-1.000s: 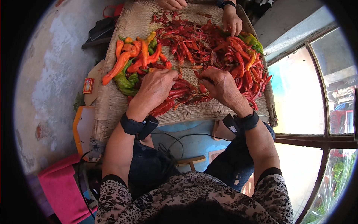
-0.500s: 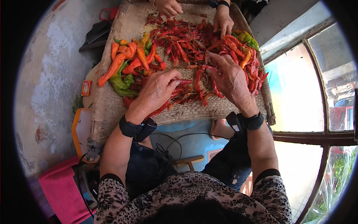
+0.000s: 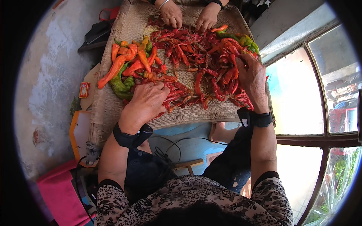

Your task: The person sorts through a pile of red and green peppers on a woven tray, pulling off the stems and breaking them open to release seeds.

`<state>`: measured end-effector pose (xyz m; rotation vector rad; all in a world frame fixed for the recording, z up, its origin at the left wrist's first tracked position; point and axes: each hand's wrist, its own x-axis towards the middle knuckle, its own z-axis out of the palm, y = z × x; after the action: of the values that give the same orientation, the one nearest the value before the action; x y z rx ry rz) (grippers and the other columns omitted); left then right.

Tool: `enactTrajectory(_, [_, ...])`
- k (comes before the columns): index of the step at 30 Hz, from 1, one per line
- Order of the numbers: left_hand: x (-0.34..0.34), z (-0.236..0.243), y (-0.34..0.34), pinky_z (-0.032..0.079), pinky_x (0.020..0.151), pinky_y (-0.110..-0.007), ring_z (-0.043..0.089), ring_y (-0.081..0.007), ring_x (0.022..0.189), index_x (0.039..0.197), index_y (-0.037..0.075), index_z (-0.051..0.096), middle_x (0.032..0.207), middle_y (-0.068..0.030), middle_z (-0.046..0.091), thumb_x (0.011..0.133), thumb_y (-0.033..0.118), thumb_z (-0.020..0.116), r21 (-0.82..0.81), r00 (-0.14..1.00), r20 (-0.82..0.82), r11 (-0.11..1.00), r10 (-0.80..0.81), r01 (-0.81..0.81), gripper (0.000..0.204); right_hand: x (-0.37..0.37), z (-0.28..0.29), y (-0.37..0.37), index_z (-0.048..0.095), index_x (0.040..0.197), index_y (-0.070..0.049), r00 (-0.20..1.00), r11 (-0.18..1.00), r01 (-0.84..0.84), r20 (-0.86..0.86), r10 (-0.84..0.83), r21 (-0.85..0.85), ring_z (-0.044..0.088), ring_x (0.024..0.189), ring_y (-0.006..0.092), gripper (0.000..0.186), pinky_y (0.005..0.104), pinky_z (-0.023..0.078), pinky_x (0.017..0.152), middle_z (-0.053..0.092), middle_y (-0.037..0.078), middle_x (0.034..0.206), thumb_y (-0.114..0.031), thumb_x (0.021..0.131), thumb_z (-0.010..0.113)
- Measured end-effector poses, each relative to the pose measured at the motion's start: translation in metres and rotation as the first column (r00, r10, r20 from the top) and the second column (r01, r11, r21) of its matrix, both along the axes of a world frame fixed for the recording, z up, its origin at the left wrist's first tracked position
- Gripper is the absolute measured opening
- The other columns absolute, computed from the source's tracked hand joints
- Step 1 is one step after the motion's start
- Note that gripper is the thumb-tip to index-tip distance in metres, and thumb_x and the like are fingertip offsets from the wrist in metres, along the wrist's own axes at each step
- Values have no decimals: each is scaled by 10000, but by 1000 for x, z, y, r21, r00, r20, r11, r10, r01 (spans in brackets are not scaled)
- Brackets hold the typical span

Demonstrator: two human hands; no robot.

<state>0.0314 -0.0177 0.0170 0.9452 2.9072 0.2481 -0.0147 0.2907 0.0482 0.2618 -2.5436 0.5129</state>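
A woven tray [image 3: 103, 109] bears a heap of dried red chili peppers [image 3: 188, 49]. My left hand [image 3: 145, 100] is curled over the red peppers near the tray's front edge; its fingertips are hidden, so what they hold is unclear. At the heap's right side, my right hand [image 3: 253, 79] is closed, with a red chili pepper [image 3: 234, 66] between thumb and fingers. Fresher orange and red peppers [image 3: 122, 60] lie at the left, beside crumpled green peppers [image 3: 121, 86]. More green peppers [image 3: 247, 42] lie at the right, beyond my right hand.
Across the tray, another person's two hands [image 3: 171, 14] touch the heap's far edge. Left of the tray are a small red box [image 3: 84, 89] and an orange-edged board [image 3: 77, 132]. A window [image 3: 298, 90] stands at the right. Black cable [image 3: 177, 141] lies on the floor below.
My left hand has moved slightly left and nearer, down onto the peppers. My right hand has moved right. The other person's hands have shifted to the heap's far edge.
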Motion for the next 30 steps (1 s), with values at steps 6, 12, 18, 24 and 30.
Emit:
enactTrajectory(6, [-10,-31,12,478,758,-445,604,-337,917,1084,45,574,933,-134,623,766,47,631,17,999,32,1000,-10,9,323,-13,-4,26,652,1133,-65,945,949,302,-160,-286,90,680,822,335,288,420,535,694,667,185,1000,-232,899,635])
enactTrajectory(12, [-15,-31,19,469,686,-473,604,-369,845,1002,48,504,896,-148,619,771,-13,583,274,998,-40,960,-42,51,252,18,-41,-45,625,1123,-32,824,839,-542,173,540,-36,637,858,355,280,417,538,744,596,163,958,-116,857,642])
enactTrajectory(18, [-16,-29,28,498,681,-445,626,-336,853,1046,41,495,924,-137,618,803,-39,614,430,992,-123,900,-23,74,281,20,-61,-79,605,969,-35,778,807,-582,355,519,97,660,774,325,182,413,545,610,611,120,883,-99,810,666])
enactTrajectory(24, [-20,-8,12,512,698,-423,631,-325,843,1036,36,561,940,-135,619,817,36,677,539,985,-140,842,98,-7,248,17,-28,-49,617,939,-57,925,906,-376,137,355,192,669,779,313,120,406,538,603,634,121,846,-116,837,639])
enactTrajectory(30, [-12,-25,15,498,788,-413,583,-314,900,987,24,590,911,-130,623,835,123,676,271,992,-103,958,-68,94,201,-1,4,17,677,1029,-71,993,992,116,-27,-114,58,671,827,344,196,436,537,700,681,139,951,-215,930,588])
